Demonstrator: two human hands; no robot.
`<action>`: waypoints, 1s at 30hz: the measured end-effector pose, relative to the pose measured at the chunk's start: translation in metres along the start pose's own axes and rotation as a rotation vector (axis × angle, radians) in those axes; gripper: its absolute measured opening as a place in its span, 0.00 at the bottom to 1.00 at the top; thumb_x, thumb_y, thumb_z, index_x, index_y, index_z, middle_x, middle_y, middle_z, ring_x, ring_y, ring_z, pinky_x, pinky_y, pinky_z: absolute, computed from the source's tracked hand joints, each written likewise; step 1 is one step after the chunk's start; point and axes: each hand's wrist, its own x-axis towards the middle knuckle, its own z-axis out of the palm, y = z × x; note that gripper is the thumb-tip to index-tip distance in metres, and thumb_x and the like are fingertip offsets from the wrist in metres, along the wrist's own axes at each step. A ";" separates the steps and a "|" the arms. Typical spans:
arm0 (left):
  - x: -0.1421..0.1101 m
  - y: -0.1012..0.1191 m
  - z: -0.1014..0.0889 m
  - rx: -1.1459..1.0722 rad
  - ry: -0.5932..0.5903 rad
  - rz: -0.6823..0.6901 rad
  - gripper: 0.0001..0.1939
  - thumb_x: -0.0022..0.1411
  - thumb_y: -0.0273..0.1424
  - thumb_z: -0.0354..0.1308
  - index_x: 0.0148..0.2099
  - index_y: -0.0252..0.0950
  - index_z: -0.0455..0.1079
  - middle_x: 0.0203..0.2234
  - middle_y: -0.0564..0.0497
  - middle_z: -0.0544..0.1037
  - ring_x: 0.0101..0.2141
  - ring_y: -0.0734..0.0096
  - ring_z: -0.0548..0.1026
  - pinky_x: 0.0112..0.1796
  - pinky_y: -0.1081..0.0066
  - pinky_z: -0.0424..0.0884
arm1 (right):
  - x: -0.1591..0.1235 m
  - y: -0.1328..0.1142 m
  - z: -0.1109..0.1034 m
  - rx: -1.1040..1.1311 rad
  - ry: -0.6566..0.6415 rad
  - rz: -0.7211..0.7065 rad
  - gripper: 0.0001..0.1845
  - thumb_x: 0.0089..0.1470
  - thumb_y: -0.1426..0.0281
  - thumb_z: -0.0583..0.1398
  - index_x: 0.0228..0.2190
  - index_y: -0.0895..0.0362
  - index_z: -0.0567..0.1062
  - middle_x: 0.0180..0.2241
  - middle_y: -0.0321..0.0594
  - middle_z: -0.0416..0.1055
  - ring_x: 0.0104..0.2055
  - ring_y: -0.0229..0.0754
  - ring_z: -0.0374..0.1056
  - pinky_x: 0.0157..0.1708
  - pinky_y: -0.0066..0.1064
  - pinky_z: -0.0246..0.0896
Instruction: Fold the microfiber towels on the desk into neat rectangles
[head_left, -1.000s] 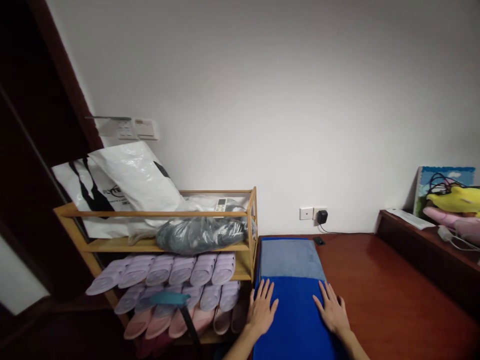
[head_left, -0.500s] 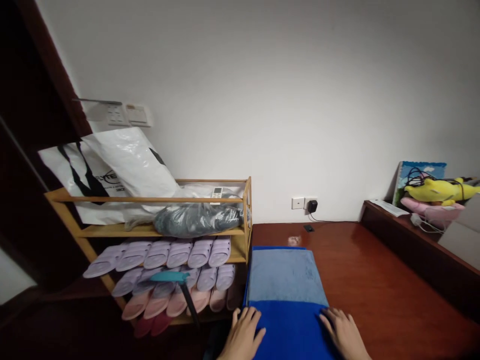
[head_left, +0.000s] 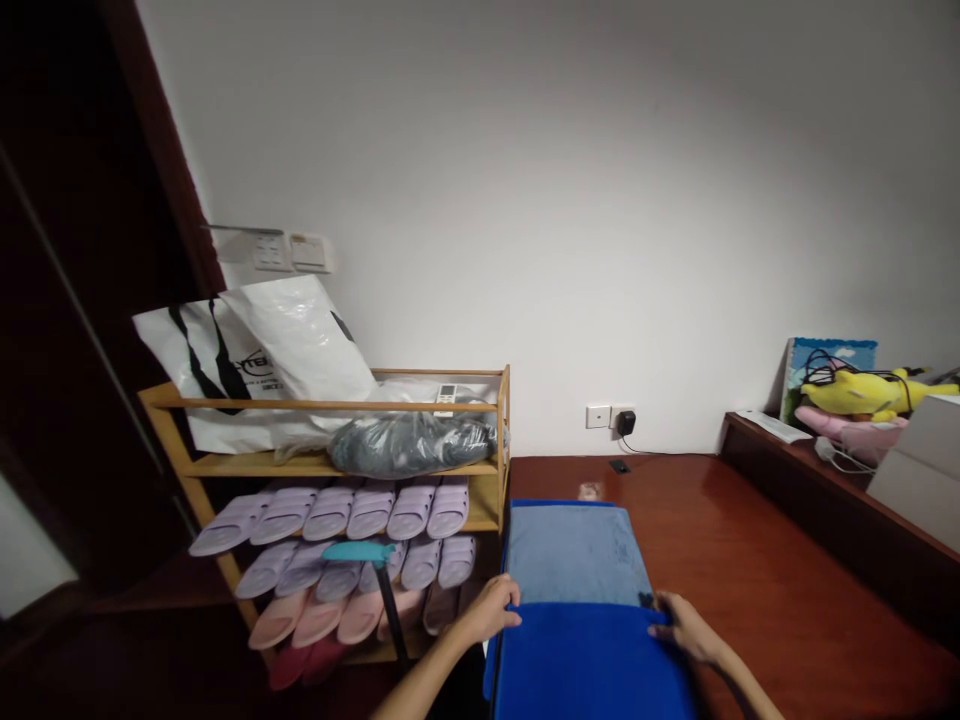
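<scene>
A bright blue sheet of cloth-like material (head_left: 589, 665) lies in front of me, its far edge over a grey-blue fabric panel (head_left: 574, 555). More blue shows along the panel's far and left edges. My left hand (head_left: 491, 610) is at the sheet's far left corner, fingers and thumb closed about the edge. At the far right corner my right hand (head_left: 686, 628) pinches the edge between thumb and fingers. The undersides of both grips are hidden.
At left stands a wooden shoe rack (head_left: 495, 500) with purple slippers (head_left: 371, 508), pink slippers (head_left: 360, 615), a white bag (head_left: 300, 350) and a remote (head_left: 445, 400). A teal-topped pole (head_left: 360, 552) stands before it. A ledge (head_left: 757, 455) at right bears a yellow plush toy (head_left: 862, 395).
Both hands, which rested spread on the sides of the blue sheet, have moved to its far corners and closed on the edge. The view has shifted slightly.
</scene>
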 end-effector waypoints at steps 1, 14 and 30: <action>-0.003 0.001 -0.006 -0.025 0.001 0.013 0.07 0.48 0.29 0.60 0.32 0.39 0.68 0.33 0.57 0.71 0.36 0.73 0.69 0.38 0.76 0.64 | -0.005 -0.003 -0.004 0.016 -0.009 -0.026 0.12 0.40 0.61 0.58 0.26 0.54 0.65 0.29 0.36 0.70 0.35 0.43 0.65 0.38 0.32 0.60; -0.064 0.062 -0.109 -0.578 0.092 -0.005 0.11 0.52 0.39 0.60 0.31 0.37 0.65 0.19 0.60 0.70 0.24 0.75 0.68 0.26 0.76 0.60 | -0.063 -0.089 -0.108 0.362 0.010 -0.104 0.16 0.47 0.55 0.60 0.27 0.56 0.76 0.26 0.37 0.71 0.29 0.40 0.64 0.31 0.29 0.60; -0.010 0.072 -0.166 -0.593 0.331 0.135 0.15 0.50 0.43 0.61 0.31 0.36 0.68 0.22 0.56 0.74 0.27 0.73 0.72 0.30 0.74 0.67 | -0.014 -0.130 -0.162 0.338 0.314 -0.196 0.21 0.48 0.51 0.58 0.28 0.57 0.75 0.28 0.38 0.72 0.32 0.40 0.64 0.34 0.30 0.61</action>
